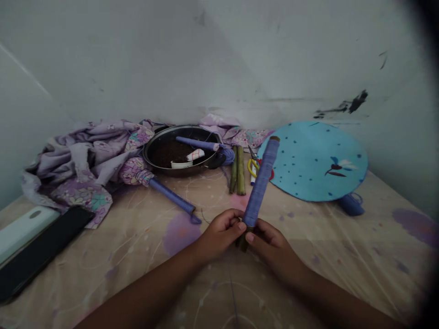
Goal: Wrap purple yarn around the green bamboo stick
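Both hands grip the lower end of a stick wrapped in purple yarn [261, 185], which tilts up and to the right. My left hand [227, 228] is closed on its left side, thumb pressed near the edge of the wrapping. From the right, my right hand [270, 240] pinches the same end, its thumb close to the other one. Bare greenish-brown stick shows below the yarn and at the top tip. A thin strand of purple yarn [233, 292] runs down the cloth below my hands.
Behind stands a black pan [178, 171] holding dark crumbs and a purple-wrapped stick. Bare green sticks [241, 176], scissors [253, 168], a blue round fan-like disc [315, 160] and a purple yarn roll [352, 204] lie rightward. Bunched floral cloth [89, 155] and a black phone [44, 251] lie left.
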The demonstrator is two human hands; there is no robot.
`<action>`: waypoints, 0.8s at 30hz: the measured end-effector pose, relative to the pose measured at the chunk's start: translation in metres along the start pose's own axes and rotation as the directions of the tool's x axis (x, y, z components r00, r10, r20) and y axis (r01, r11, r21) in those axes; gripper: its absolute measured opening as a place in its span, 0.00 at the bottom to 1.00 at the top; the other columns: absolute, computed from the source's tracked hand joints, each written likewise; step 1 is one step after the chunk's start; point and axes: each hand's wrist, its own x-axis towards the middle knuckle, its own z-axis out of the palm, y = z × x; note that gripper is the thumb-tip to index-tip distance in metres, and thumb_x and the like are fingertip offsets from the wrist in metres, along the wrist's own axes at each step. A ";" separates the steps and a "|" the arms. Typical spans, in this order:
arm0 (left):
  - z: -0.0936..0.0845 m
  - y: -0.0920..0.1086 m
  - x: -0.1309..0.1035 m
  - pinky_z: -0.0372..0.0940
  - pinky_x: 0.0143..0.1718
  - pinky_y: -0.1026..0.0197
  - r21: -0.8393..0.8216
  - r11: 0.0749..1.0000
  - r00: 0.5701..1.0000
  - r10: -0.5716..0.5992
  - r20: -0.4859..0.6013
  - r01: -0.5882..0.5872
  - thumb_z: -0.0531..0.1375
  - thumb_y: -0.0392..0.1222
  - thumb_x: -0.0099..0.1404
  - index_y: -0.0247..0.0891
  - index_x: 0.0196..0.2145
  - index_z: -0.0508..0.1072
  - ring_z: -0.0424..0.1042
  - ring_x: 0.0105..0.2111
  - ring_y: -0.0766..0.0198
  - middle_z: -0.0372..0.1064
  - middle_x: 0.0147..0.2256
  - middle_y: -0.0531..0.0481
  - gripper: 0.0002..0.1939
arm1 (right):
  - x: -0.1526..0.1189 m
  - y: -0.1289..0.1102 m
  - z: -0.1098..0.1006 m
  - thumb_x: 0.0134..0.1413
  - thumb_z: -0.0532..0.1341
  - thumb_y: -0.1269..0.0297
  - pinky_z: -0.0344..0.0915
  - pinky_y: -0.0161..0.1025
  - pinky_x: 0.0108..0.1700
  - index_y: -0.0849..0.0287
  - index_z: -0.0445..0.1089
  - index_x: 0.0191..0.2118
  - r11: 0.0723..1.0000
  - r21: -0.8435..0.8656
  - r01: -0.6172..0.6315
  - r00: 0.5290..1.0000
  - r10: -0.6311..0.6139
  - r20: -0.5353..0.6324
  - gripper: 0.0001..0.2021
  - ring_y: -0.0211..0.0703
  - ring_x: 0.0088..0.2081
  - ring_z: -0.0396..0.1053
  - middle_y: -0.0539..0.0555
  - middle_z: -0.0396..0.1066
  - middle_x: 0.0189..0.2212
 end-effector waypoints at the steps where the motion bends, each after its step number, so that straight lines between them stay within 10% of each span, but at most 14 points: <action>1: 0.000 0.001 0.001 0.54 0.30 0.65 0.003 1.000 1.000 0.003 0.006 -0.003 0.63 0.57 0.55 0.33 0.43 0.68 0.60 0.27 0.70 0.61 0.28 0.53 0.26 | -0.001 0.000 0.000 0.50 0.64 0.53 0.64 0.45 0.46 0.58 0.69 0.43 1.000 -0.012 0.000 1.000 -0.001 -0.019 0.17 0.48 0.41 0.69 0.56 0.72 0.39; 24: 0.006 0.007 0.000 0.52 0.24 0.68 0.080 0.997 1.000 0.005 -0.007 -0.005 0.64 0.53 0.55 0.35 0.41 0.67 0.58 0.20 0.72 0.58 0.20 0.59 0.22 | -0.002 0.007 0.001 0.59 0.54 0.51 0.60 0.34 0.23 0.55 0.56 0.42 0.999 0.002 -0.041 0.999 0.041 0.004 0.14 0.35 0.21 0.60 0.44 0.58 0.22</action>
